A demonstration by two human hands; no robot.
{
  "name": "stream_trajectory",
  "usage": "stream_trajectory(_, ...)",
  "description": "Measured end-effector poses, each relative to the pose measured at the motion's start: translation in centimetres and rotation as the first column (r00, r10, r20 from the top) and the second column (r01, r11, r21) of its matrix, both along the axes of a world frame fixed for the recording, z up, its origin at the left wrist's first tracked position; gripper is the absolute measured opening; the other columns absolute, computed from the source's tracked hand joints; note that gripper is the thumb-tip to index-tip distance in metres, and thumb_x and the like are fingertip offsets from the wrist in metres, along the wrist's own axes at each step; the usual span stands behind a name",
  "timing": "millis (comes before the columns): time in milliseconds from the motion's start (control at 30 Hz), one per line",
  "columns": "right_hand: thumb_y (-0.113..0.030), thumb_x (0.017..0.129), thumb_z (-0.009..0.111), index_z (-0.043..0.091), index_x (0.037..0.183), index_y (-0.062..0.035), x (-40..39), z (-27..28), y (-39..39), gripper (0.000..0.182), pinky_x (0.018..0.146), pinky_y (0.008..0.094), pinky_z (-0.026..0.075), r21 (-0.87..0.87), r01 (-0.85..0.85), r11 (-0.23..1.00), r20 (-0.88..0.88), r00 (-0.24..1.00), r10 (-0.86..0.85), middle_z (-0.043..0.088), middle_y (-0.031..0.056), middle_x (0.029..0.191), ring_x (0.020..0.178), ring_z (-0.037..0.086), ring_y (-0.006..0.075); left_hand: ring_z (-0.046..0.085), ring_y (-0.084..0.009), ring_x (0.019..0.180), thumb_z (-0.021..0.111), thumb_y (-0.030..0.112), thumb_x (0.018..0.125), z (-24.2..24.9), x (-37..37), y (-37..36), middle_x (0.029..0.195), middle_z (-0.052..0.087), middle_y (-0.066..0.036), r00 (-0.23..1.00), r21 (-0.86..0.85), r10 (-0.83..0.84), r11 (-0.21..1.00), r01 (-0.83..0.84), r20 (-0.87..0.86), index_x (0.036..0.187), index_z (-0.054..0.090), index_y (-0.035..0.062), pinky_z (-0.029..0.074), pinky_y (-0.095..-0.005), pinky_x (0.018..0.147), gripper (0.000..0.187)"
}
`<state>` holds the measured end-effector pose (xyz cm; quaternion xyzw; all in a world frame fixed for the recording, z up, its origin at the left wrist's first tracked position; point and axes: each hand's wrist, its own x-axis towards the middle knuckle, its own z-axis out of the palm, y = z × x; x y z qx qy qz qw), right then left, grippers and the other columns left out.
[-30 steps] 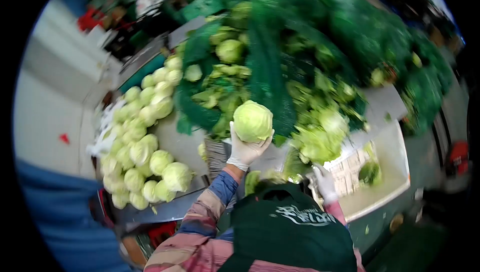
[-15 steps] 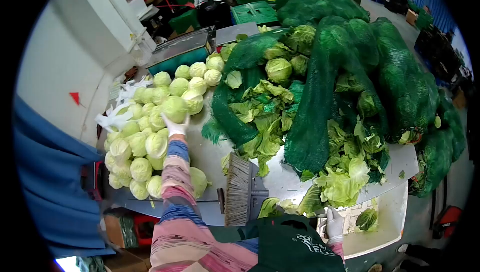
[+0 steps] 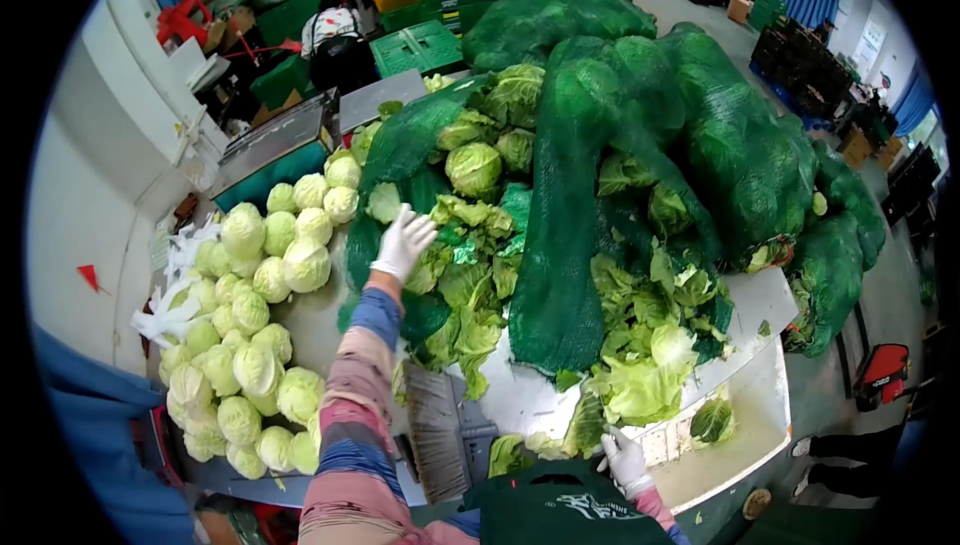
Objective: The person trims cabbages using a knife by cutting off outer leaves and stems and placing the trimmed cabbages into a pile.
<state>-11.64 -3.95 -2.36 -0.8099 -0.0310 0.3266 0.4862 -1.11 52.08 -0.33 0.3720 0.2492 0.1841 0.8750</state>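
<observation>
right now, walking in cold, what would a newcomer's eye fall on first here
Probably the pile of pale cabbages, heaped on the left side of the table. The bulging green net sacks at the back right would compete for attention. Between them, the white-gloved left hand stands out, empty, near the loose leaves mid-table.

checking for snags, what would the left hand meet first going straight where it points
The left hand would likely meet the green net first, then perhaps the cabbage beyond; depth is hard to judge here.
</observation>
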Motion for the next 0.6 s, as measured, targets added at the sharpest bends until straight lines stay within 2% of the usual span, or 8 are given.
stream_trajectory(133,-0.02,0.096,0.056,0.054,0.125,0.0059,-0.1,0.2,-1.5,0.039,0.048,0.0244,0.047,0.008,0.086,0.996,-0.049,0.995,-0.086,0.069,0.0091,0.076,0.047,0.059,0.0108,0.047,-0.0365,0.125,0.074,0.044,0.079,-2.4,10.2,-2.2,0.142,0.038,-0.025,0.946,0.315,0.113,0.949,-0.012,-0.304,0.144,0.024,-0.0018,0.041,-0.0427,0.102,0.094)
stream_trajectory(200,-0.019,0.095,0.056,0.054,0.125,0.0062,-0.2,-0.5,-2.4,0.039,0.045,0.0233,0.046,-0.007,0.057,0.998,-0.019,0.998,-0.057,0.069,0.008,0.076,0.047,0.057,0.0102,0.045,-0.037,0.126,0.081,0.045,0.068,-4.6,15.2,-1.1,0.143,0.036,-0.025,0.805,0.728,0.419,0.686,0.022,-0.419,0.144,0.026,-0.0026,0.039,-0.041,0.103,0.105)
stream_trajectory(300,-0.024,0.095,0.056,0.058,0.118,-0.0006,2.2,3.3,-1.1,0.033,0.046,0.0252,0.046,-0.098,0.107,0.989,-0.046,0.993,-0.111,0.067,0.0067,0.074,0.049,0.057,0.0115,0.03,-0.0407,0.136,0.086,0.043,0.059,-2.3,19.4,-1.6,0.147,0.026,-0.029,0.733,0.822,0.553,0.569,0.015,-0.396,0.145,0.021,-0.0028,0.029,-0.0428,0.111,0.117)
stream_trajectory(400,-0.032,0.094,0.056,0.063,0.108,-0.0108,0.6,6.2,0.0,0.027,0.047,0.0279,0.047,-0.228,0.255,0.94,-0.133,0.948,-0.29,0.064,0.0048,0.071,0.052,0.058,0.0133,0.028,-0.0431,0.136,0.083,0.061,0.054,-3.2,22.3,-0.2,0.147,0.024,-0.03,0.58,0.814,0.58,0.492,0.31,-0.572,0.147,0.018,-0.0007,0.029,-0.049,0.11,0.129)
stream_trajectory(433,-0.021,0.095,0.056,0.054,0.125,0.0057,0.2,2.4,-1.9,0.04,0.046,0.024,0.047,-0.074,0.126,0.989,-0.055,0.99,-0.13,0.068,0.0076,0.076,0.049,0.057,0.01,0.034,-0.0435,0.132,0.082,0.065,0.052,-2.4,22.4,0.2,0.145,0.027,-0.03,0.517,0.758,0.554,0.489,0.432,-0.653,0.148,0.017,-0.0006,0.032,-0.0506,0.108,0.133)
stream_trajectory(467,-0.032,0.093,0.058,0.055,0.128,-0.0022,-0.1,1.6,-2.2,0.046,0.053,0.0278,0.05,-0.161,0.143,0.976,-0.049,0.987,-0.153,0.069,0.009,0.072,0.051,0.061,0.0119,0.039,-0.0429,0.128,0.085,0.063,0.049,-2.2,22.2,0.2,0.143,0.028,-0.03,0.535,0.758,0.539,0.509,0.407,-0.65,0.147,0.016,-0.0015,0.035,-0.0493,0.107,0.136)
stream_trajectory(500,-0.038,0.092,0.058,0.055,0.128,-0.002,0.3,1.6,-2.1,0.051,0.056,0.0299,0.052,-0.225,0.051,0.973,-0.03,0.998,-0.059,0.067,0.0114,0.068,0.05,0.061,0.0149,0.039,-0.0429,0.128,0.086,0.06,0.048,-3.4,22.4,0.9,0.143,0.028,-0.031,0.587,0.798,0.551,0.496,0.343,-0.594,0.147,0.017,-0.0023,0.036,-0.0483,0.106,0.136)
stream_trajectory(600,-0.036,0.093,0.057,0.058,0.126,-0.0064,1.3,1.9,-0.7,0.044,0.058,0.0332,0.053,-0.285,0.12,0.951,0.054,0.993,-0.109,0.067,0.0134,0.068,0.051,0.062,0.0194,0.042,-0.0428,0.125,0.091,0.051,0.048,-4.0,21.4,1.2,0.14,0.032,-0.033,0.718,0.868,0.527,0.445,0.222,-0.454,0.141,0.027,-0.0053,0.038,-0.0453,0.105,0.126)
